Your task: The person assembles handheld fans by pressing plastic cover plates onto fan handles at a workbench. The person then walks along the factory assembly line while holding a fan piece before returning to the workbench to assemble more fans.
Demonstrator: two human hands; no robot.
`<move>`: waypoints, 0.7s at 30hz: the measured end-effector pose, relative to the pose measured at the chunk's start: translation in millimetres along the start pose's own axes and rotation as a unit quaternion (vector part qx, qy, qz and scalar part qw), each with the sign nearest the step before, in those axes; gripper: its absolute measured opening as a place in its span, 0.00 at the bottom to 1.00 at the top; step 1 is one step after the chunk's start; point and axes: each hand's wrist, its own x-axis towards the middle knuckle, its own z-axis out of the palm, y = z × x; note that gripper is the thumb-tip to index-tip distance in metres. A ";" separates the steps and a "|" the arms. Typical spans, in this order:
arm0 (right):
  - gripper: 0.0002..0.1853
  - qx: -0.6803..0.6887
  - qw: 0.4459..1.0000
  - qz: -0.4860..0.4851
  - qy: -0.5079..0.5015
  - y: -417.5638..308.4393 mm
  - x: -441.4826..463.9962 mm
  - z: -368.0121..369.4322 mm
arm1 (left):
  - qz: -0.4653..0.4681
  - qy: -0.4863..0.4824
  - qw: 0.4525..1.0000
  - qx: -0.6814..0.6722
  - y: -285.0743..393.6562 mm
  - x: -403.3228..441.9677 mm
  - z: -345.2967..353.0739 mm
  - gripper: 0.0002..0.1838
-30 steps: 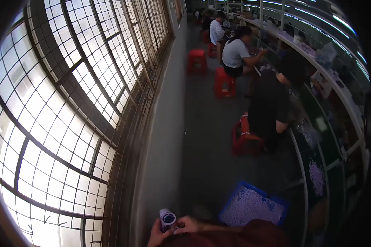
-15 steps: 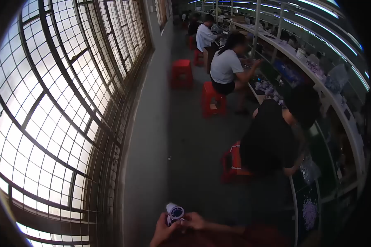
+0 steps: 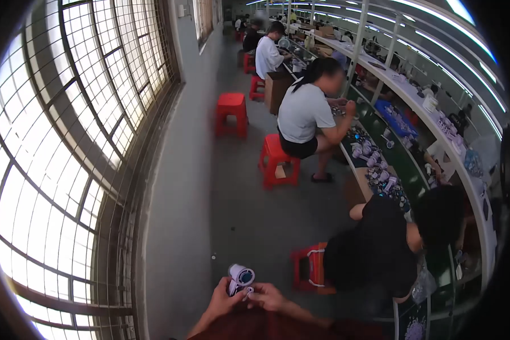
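My left hand (image 3: 224, 299) is closed around a small light purple device with a round, dark-centred head (image 3: 243, 275), low in the middle of the head view. Just right of it, my right hand (image 3: 268, 297) has its fingers pinched at the device's lower part, where a small round pale piece (image 3: 249, 290) shows between the two hands. Whether that piece is joined to the device cannot be made out.
A person in black (image 3: 368, 243) sits at the green workbench (image 3: 405, 164) on the right; a person in white (image 3: 305, 113) sits beyond. Red stools (image 3: 230, 107) stand on the floor. Purple parts (image 3: 379, 170) lie along the bench. A gridded window (image 3: 51, 170) fills the left.
The view has swung so that the bench and people sit lower and the blue tray of small parts has left the frame. Both hands still hold the device. The person in black leans further over the bench.
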 end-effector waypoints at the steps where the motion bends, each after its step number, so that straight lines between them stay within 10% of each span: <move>1: 0.13 0.014 1.000 -0.016 -0.007 -22.6 16.5 -7.8 | -0.003 -0.011 1.000 0.002 14.6 28.1 -6.3 0.35; 21: 0.11 0.058 0.996 0.021 0.059 -425.0 383.7 -179.2 | -0.036 0.094 0.995 -0.009 168.3 551.6 -54.0 0.27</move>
